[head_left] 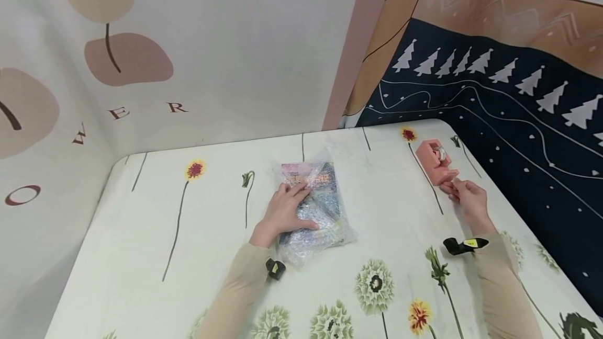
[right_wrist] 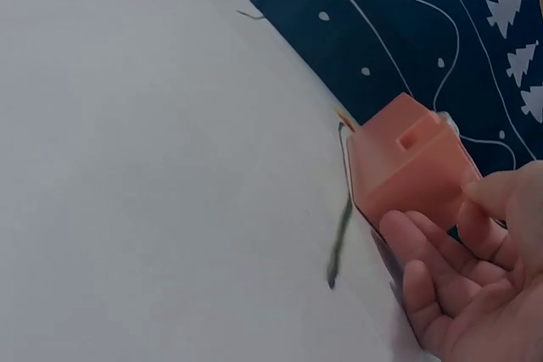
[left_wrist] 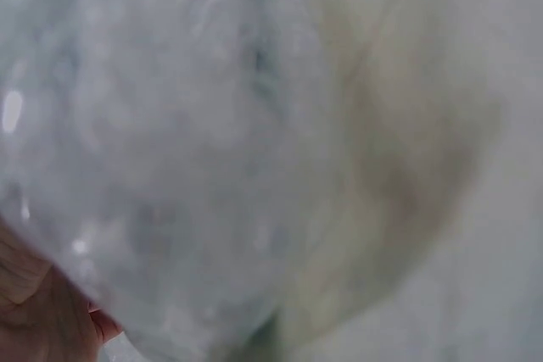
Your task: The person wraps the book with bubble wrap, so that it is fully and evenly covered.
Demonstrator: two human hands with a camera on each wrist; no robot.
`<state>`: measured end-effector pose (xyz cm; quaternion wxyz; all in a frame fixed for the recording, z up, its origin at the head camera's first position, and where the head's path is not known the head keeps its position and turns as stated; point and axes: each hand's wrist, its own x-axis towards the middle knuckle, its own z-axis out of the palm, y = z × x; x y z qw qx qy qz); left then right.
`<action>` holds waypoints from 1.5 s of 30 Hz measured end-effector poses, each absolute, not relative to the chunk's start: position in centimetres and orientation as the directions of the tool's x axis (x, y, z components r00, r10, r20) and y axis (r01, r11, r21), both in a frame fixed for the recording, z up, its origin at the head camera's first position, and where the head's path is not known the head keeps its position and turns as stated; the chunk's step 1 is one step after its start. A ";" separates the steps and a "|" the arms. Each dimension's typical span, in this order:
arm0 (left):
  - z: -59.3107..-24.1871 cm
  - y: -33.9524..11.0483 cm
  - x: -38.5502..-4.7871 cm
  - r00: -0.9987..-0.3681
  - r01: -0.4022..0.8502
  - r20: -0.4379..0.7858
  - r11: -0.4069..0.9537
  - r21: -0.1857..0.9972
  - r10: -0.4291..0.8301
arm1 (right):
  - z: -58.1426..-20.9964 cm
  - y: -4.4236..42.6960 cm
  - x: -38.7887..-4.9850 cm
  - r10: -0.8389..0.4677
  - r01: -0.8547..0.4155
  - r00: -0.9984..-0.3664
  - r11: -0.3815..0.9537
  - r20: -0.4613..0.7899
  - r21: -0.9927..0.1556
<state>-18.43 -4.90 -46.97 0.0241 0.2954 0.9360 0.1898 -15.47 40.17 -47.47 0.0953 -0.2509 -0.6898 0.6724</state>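
Observation:
A book (head_left: 325, 184) with a colourful cover lies in clear bubble wrap (head_left: 346, 234) on the table. My left hand (head_left: 285, 211) rests on top of it, fingers spread and thumb out to the side. In the left wrist view the bubble wrap (left_wrist: 187, 125) fills much of the picture, blurred, with part of the hand (left_wrist: 51, 320) at the lower left. A pink tape dispenser (head_left: 431, 161) holding a roll of tape (head_left: 439, 154) stands to the right. At its near end, my right hand (head_left: 468, 200) pinches the tape's end between thumb and forefinger; the strip itself is hardly visible.
The table is covered by a white cloth (head_left: 212, 255) printed with flowers. A pale wall (head_left: 245, 56) stands behind it, and a dark curtain with white trees (head_left: 518, 119) borders the right edge. Each wrist wears a black camera strap (head_left: 454, 246).

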 end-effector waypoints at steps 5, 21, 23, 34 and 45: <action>-46.9 -5.0 -18.4 -0.827 0.541 0.068 0.757 0.367 0.558 | -47.6 39.0 -16.2 0.554 0.255 -0.807 0.019 -0.203 -0.967; -46.9 -5.1 -18.6 -0.828 0.540 0.073 0.757 0.369 0.556 | -48.5 37.7 -17.0 0.636 0.384 -0.758 0.258 -0.144 -0.887; -46.9 -5.1 -18.6 -0.829 0.538 0.069 0.758 0.368 0.555 | -48.4 37.7 -16.8 0.627 0.386 -0.766 0.272 -0.141 -0.882; -46.9 -5.0 -18.5 -0.828 0.537 0.058 0.760 0.366 0.557 | -48.0 38.2 -15.8 0.568 0.285 -0.811 0.171 -0.142 -0.943; -46.9 -4.9 -18.4 -0.830 0.532 0.053 0.761 0.371 0.555 | -48.2 38.4 -15.5 0.572 0.239 -0.811 0.131 -0.123 -0.962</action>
